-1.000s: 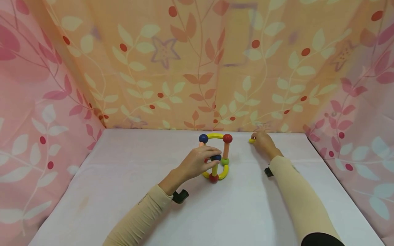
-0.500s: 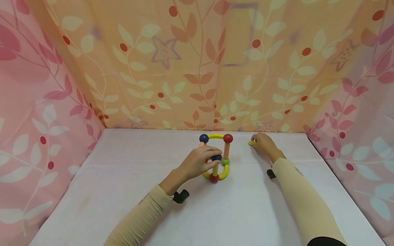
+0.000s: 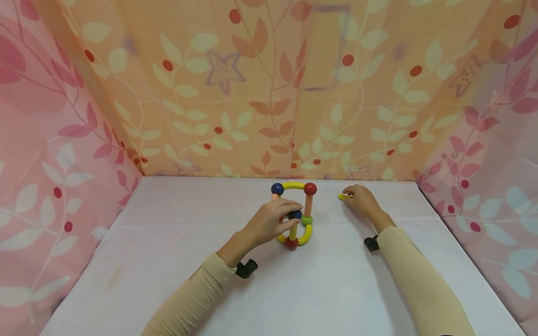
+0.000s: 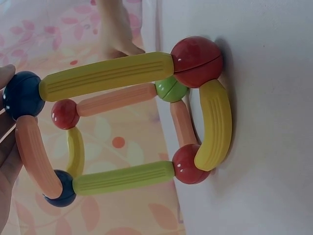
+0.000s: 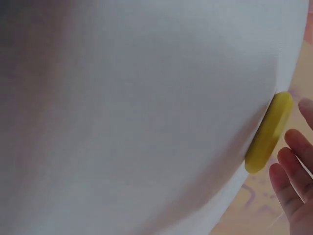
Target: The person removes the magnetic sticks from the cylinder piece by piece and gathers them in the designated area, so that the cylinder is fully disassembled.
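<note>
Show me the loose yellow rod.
The yellow rod by the right hand: it is joined to nothing, while the other yellow rods are joined to balls.

Only illegible print [image 3: 195,273] on left sleeve [image 3: 190,296]

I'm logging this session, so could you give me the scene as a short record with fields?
Left hand: pinches a top blue ball
Right hand: beside a loose yellow stick; contact unclear
Frame: six balls joined by sticks, standing on the table
Ball colours: three red, two blue, one green
Uprights: yellow, pink, green
Top gap: no stick shows between the held ball and the top red ball
</note>
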{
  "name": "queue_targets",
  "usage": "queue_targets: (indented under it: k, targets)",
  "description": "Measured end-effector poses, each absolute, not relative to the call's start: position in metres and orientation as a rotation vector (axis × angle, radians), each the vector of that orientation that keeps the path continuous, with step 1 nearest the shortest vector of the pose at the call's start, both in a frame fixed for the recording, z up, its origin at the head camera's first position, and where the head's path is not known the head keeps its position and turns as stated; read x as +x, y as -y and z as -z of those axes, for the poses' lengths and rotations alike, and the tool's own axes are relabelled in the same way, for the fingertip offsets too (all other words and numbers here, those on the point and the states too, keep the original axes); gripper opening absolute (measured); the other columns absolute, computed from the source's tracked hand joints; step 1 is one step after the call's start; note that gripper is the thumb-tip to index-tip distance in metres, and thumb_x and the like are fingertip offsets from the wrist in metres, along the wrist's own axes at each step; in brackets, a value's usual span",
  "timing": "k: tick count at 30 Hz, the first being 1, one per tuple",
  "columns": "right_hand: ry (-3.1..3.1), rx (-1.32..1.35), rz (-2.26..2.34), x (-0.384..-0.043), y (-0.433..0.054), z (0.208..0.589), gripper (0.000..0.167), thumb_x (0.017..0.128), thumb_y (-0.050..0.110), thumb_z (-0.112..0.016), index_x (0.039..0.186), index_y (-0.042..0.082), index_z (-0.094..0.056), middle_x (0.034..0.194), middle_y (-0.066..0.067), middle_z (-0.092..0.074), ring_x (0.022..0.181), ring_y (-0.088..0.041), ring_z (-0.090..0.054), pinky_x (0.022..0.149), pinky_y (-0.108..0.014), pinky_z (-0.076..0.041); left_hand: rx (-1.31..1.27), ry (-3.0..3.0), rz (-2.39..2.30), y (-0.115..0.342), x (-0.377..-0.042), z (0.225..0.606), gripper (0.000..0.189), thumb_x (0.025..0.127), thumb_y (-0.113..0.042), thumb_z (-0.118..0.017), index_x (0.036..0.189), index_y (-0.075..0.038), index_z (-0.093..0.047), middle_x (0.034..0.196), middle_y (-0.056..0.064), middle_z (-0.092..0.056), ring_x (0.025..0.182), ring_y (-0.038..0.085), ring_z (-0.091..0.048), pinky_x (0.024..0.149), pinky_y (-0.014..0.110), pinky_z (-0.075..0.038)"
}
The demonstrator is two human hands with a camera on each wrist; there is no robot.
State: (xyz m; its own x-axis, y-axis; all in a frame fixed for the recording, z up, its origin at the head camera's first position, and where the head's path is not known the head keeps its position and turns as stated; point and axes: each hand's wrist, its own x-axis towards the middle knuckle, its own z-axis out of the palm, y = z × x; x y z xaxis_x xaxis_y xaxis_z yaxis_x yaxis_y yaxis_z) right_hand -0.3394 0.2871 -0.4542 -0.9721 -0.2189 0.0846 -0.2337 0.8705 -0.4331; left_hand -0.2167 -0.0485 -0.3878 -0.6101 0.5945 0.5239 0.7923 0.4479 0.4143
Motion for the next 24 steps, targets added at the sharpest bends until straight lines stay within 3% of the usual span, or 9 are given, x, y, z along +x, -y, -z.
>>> queue_targets:
  k: [7, 10, 13, 20, 22, 24]
  targets:
    - [2.799, 0.355, -0.966, -0.317, -0.280, 0.446, 0.031, 0.089, 0.011, -0.070, 0.115, -0.003, -0.067, 0.112, -0.025, -0.068, 0.107, -0.041, -0.061, 0.093, -0.051, -0.051, -1.187, 2.380, 0.944, 0.048, -0.217, 0.389, 0.035, 0.086, -0.017, -0.075, 0.118, -0.006, -0.069, 0.117, 0.007, -0.070, 0.109, 0.018, -0.066, 0.081, 0.025, -0.058]
    - [2.695, 0.374, -1.114, -0.305, -0.271, 0.441, 0.031, 0.087, 0.009, -0.072, 0.116, -0.002, -0.067, 0.110, -0.022, -0.069, 0.104, -0.037, -0.063, 0.086, -0.032, -0.055, -1.181, 2.373, 0.933, 0.049, -0.217, 0.390, 0.034, 0.086, -0.018, -0.075, 0.118, -0.006, -0.069, 0.116, 0.007, -0.070, 0.108, 0.017, -0.066, 0.082, 0.022, -0.056]
    - [2.601, 0.399, -1.250, -0.292, -0.262, 0.437, 0.030, 0.086, 0.009, -0.073, 0.114, -0.002, -0.068, 0.109, -0.021, -0.069, 0.100, -0.034, -0.063, 0.079, -0.013, -0.051, -1.181, 2.369, 0.933, 0.049, -0.217, 0.390, 0.034, 0.086, -0.017, -0.075, 0.117, -0.006, -0.069, 0.116, 0.007, -0.070, 0.108, 0.017, -0.066, 0.082, 0.019, -0.056]
    - [2.523, 0.503, -1.349, -0.262, -0.239, 0.418, 0.029, 0.088, 0.010, -0.071, 0.115, -0.001, -0.067, 0.111, -0.019, -0.069, 0.100, -0.030, -0.064, 0.089, -0.030, -0.055, -1.157, 2.389, 0.935, 0.049, -0.216, 0.390, 0.034, 0.086, -0.017, -0.075, 0.118, -0.007, -0.070, 0.117, 0.005, -0.070, 0.109, 0.015, -0.065, 0.082, 0.016, -0.054]
    - [2.519, 0.527, -1.384, -0.251, -0.230, 0.408, 0.028, 0.088, 0.008, -0.071, 0.114, -0.002, -0.067, 0.111, -0.020, -0.069, 0.101, -0.032, -0.063, 0.087, -0.023, -0.054, -1.149, 2.393, 0.935, 0.049, -0.216, 0.390, 0.034, 0.086, -0.017, -0.075, 0.118, -0.008, -0.069, 0.117, 0.004, -0.070, 0.109, 0.015, -0.065, 0.082, 0.017, -0.055]
    - [2.511, 0.564, -1.407, -0.240, -0.221, 0.398, 0.028, 0.088, 0.004, -0.070, 0.114, -0.005, -0.066, 0.110, -0.023, -0.068, 0.101, -0.037, -0.063, 0.087, -0.023, -0.054, -1.144, 2.398, 0.937, 0.049, -0.216, 0.391, 0.034, 0.086, -0.017, -0.075, 0.119, -0.008, -0.069, 0.117, 0.004, -0.070, 0.109, 0.015, -0.065, 0.082, 0.018, -0.055]
